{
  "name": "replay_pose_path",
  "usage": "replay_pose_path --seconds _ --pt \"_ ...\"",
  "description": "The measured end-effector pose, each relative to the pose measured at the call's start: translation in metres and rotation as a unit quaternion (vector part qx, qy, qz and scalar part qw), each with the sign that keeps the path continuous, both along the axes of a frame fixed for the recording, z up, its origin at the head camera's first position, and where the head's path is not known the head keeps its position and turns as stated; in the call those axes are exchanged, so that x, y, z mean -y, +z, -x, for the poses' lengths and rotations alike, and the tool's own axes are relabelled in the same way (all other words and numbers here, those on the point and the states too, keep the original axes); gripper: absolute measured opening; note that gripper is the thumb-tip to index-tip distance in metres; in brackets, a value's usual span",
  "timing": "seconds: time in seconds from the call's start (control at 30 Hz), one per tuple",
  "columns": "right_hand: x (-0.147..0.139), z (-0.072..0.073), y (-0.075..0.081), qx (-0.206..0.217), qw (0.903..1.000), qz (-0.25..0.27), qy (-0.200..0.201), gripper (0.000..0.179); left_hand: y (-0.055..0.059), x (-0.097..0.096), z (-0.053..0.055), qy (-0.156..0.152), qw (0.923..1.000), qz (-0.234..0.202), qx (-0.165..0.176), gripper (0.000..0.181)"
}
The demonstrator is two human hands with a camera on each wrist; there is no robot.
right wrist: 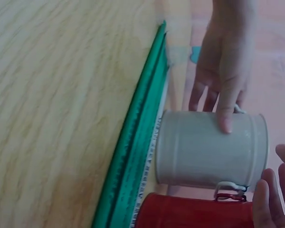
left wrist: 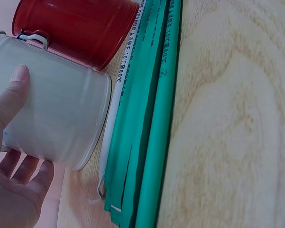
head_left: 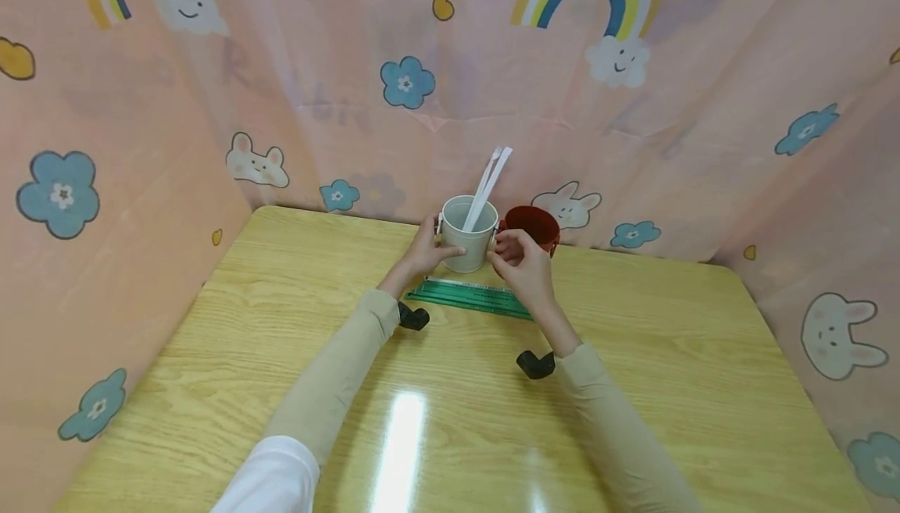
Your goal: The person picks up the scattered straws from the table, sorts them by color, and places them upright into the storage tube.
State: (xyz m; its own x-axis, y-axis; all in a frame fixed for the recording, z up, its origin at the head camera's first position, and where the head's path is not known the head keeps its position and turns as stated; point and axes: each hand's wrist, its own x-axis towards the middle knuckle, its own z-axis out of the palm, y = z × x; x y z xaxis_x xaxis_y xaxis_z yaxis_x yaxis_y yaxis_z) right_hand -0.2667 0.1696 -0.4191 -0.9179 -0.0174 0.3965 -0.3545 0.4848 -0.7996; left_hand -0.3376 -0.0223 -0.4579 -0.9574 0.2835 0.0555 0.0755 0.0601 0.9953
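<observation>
A small off-white bucket (head_left: 473,258) stands upright near the table's back edge, with two long thin white sticks or wrapped strips (head_left: 485,194) leaning inside it. My left hand (head_left: 420,251) grips its left side, thumb on the front wall and fingers round the side. Beside the bucket's right handle is my right hand (head_left: 527,269), fingers loosely bent. In the right wrist view its fingers (right wrist: 271,194) and thumb stand apart with nothing between them. A red bucket (head_left: 536,222) stands just right, partly hidden by that hand. Long green wrapped strips (head_left: 473,297) with printed text lie in front.
The wooden table (head_left: 281,325) ends just behind the buckets, where a pink printed curtain (head_left: 316,60) hangs. The curtain also runs along both sides. A white printed strip (left wrist: 114,107) lies along the green ones, close to the off-white bucket's base.
</observation>
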Motion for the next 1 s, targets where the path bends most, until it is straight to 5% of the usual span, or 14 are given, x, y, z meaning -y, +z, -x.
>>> replay_pose_path --seconds 0.47,1.0 --pt "-0.001 0.003 -0.023 0.051 0.9962 -0.039 0.058 0.031 -0.002 0.003 0.0 0.007 0.9998 0.017 -0.007 0.079" --pt "-0.006 0.012 -0.031 0.141 0.968 -0.157 0.135 0.032 0.0 0.0 0.002 0.001 0.9992 0.034 -0.021 0.078"
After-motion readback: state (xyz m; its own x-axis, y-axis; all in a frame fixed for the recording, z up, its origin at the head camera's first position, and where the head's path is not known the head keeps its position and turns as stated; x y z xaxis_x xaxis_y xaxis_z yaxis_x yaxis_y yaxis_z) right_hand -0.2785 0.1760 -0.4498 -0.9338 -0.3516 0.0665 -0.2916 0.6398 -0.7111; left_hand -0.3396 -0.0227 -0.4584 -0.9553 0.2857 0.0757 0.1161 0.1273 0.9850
